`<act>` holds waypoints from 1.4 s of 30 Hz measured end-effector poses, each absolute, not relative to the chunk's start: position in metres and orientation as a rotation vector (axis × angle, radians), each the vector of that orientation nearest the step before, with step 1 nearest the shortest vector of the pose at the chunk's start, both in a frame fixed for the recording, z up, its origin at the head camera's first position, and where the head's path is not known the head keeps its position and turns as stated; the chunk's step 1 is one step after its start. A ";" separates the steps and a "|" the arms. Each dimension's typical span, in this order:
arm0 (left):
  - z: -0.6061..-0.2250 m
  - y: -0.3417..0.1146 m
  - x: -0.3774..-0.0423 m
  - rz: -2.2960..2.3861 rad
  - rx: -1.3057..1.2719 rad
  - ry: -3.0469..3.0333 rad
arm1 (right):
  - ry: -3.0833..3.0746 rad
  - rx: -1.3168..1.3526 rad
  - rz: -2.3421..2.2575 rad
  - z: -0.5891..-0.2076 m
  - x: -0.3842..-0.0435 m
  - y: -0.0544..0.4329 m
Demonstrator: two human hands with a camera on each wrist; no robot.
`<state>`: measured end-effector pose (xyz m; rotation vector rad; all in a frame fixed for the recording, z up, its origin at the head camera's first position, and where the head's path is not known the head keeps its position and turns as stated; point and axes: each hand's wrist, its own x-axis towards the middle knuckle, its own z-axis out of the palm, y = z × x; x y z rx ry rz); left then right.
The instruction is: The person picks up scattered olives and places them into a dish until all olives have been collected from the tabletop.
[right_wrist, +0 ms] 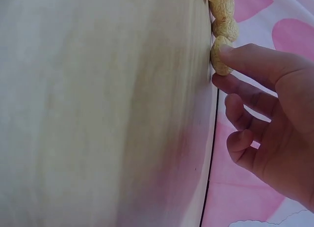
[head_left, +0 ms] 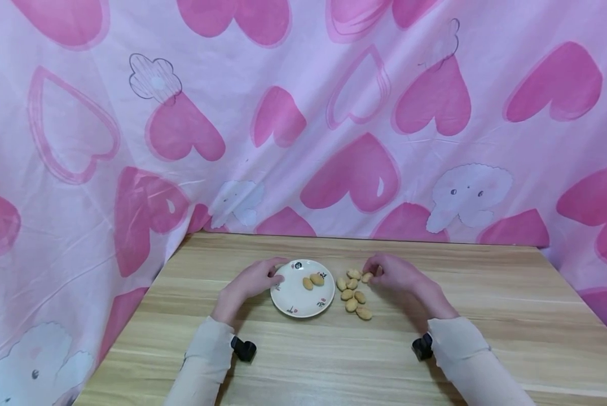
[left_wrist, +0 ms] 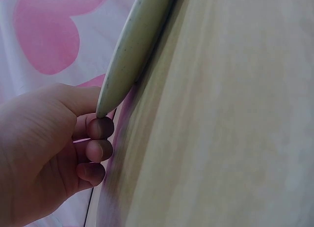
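Observation:
A white plate point(head_left: 303, 301) with small printed marks lies on the table, holding two peanuts point(head_left: 317, 279) in their shells. My left hand point(head_left: 253, 278) grips the plate's left rim, thumb on top and fingers under the edge in the left wrist view. To the right of the plate is a loose group of several peanuts point(head_left: 351, 305). At that group's upper right, my right hand point(head_left: 397, 274) pinches one peanut point(right_wrist: 222, 55), with the thumb against its shell and the index fingertip at its end. The other fingers of that hand are loosely bent.
The light wood table point(head_left: 303, 366) has its back edge against a pink curtain point(head_left: 303, 169) with hearts, which also hangs along the left side. A black wrist camera point(head_left: 243, 349) sits on the left sleeve, another camera point(head_left: 422, 346) on the right.

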<state>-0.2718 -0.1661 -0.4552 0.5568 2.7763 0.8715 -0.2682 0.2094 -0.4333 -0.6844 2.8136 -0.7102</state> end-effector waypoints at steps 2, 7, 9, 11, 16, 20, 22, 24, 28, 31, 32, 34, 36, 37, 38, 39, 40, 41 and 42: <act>-0.454 -0.165 -0.271 0.871 0.558 2.775 | 2.825 -0.675 -0.708 -0.433 -0.268 0.210; -0.453 -0.165 -0.271 0.876 0.558 2.767 | 2.839 -0.655 -0.712 -0.432 -0.267 0.210; -0.453 -0.165 -0.271 0.875 0.555 2.768 | 2.844 -0.656 -0.716 -0.432 -0.267 0.209; -0.453 -0.165 -0.271 0.873 0.553 2.772 | 2.853 -0.671 -0.719 -0.431 -0.266 0.208; -0.455 -0.165 -0.271 0.868 0.544 2.771 | 2.874 -0.680 -0.731 -0.431 -0.265 0.206; -0.455 -0.166 -0.272 0.865 0.543 2.769 | 2.881 -0.670 -0.745 -0.429 -0.262 0.205; -0.455 -0.165 -0.272 0.864 0.544 2.771 | 2.887 -0.675 -0.741 -0.427 -0.261 0.204; -0.455 -0.165 -0.272 0.864 0.548 2.770 | 2.895 -0.678 -0.731 -0.425 -0.260 0.202; -0.453 -0.165 -0.271 0.864 0.558 2.761 | 2.915 -0.720 -0.717 -0.421 -0.258 0.197; -0.453 -0.166 -0.271 0.864 0.564 2.761 | 2.922 -0.755 -0.736 -0.420 -0.258 0.193; -0.453 -0.166 -0.271 0.860 0.565 2.764 | 2.924 -0.765 -0.742 -0.419 -0.257 0.191; -0.452 -0.166 -0.272 0.853 0.561 2.771 | 2.923 -0.791 -0.755 -0.419 -0.256 0.188; -0.452 -0.167 -0.272 0.851 0.557 2.771 | 2.920 -0.807 -0.767 -0.418 -0.255 0.185; -0.452 -0.167 -0.271 0.855 0.558 2.767 | 2.920 -0.818 -0.768 -0.417 -0.254 0.183; -0.453 -0.167 -0.271 0.859 0.560 2.762 | 2.917 -0.819 -0.774 -0.417 -0.253 0.182; -0.453 -0.167 -0.271 0.865 0.562 2.757 | 2.916 -0.829 -0.778 -0.416 -0.252 0.180; -0.453 -0.167 -0.271 0.869 0.566 2.752 | 2.916 -0.835 -0.779 -0.415 -0.252 0.179; -0.454 -0.167 -0.271 0.876 0.568 2.746 | 2.914 -0.841 -0.777 -0.415 -0.251 0.177; -0.454 -0.168 -0.270 0.876 0.566 2.745 | 2.916 -0.846 -0.768 -0.414 -0.251 0.175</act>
